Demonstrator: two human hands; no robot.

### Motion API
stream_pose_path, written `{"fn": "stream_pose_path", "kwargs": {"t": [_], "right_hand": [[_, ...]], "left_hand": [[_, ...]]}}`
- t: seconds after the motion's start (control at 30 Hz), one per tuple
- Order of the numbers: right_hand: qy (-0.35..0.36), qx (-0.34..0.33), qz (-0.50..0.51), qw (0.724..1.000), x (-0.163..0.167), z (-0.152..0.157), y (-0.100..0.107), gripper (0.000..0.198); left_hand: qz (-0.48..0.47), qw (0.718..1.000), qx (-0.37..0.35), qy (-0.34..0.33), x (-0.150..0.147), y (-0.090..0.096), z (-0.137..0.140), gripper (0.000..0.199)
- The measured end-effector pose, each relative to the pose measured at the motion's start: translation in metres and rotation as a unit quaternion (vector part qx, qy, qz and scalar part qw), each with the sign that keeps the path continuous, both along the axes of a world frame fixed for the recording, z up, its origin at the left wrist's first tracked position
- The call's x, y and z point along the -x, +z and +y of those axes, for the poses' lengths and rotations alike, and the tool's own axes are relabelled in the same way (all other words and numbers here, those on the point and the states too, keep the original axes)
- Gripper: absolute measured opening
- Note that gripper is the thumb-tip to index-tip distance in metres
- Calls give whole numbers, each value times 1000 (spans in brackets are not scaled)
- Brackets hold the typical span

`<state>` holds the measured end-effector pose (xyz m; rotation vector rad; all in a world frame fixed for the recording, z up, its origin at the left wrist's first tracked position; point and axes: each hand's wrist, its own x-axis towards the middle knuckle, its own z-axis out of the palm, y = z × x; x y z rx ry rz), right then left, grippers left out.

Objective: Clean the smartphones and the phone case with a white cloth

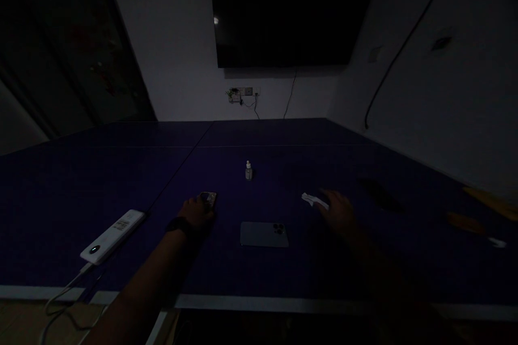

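Observation:
The room is dim. My left hand (197, 213), with a dark band on its wrist, grips a small dark, patterned rectangular object (211, 198) flat on the table; its kind I cannot make out. A folded white tissue (311, 199) is in my right hand (339, 211), its free end pointing left between thumb and fingers. Between my hands lies a smartphone (261, 234), back up, its camera lenses at the right end. Beyond it a small clear dropper bottle (249, 172) with a white top stands upright.
On the left lies a white power bank (113, 236) with a lit display and a cable (67, 287) running over the table edge. A dark flat object (380, 195) and orange items (465, 223) lie right. A large screen (295, 11) hangs on the wall behind the blue table (279, 137).

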<state>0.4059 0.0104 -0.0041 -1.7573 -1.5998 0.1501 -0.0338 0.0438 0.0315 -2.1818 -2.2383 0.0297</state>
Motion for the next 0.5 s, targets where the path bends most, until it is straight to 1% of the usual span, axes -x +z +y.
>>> {"fn": "stream_pose_path", "kwargs": {"t": [0.07,0.13,0.17,0.27,0.3,0.4,0.5], "right_hand": [[-9,17,25,1000,-9,14,7,33],[8,35,62,997,-12,24,11,20],[22,42,86,995,-11,30,13,17],[66,49,171,982,1,48,16,24],[79,50,199,976,7,54,17,27],[107,65,265,956,28,74,16,31],[135,70,310,939,45,89,14,38]], "left_hand": [[-2,1000,-8,0,-1,-1,-4,34],[-5,1000,-15,0,-1,-3,-7,38],[-7,1000,-18,-1,-1,-4,-8,44],[-15,1000,-24,-5,0,-8,-10,65],[-18,999,-26,-5,1,-9,-11,69],[-23,999,-33,-5,3,-14,-10,69],[-32,999,-40,-9,6,-19,-10,67]]}}
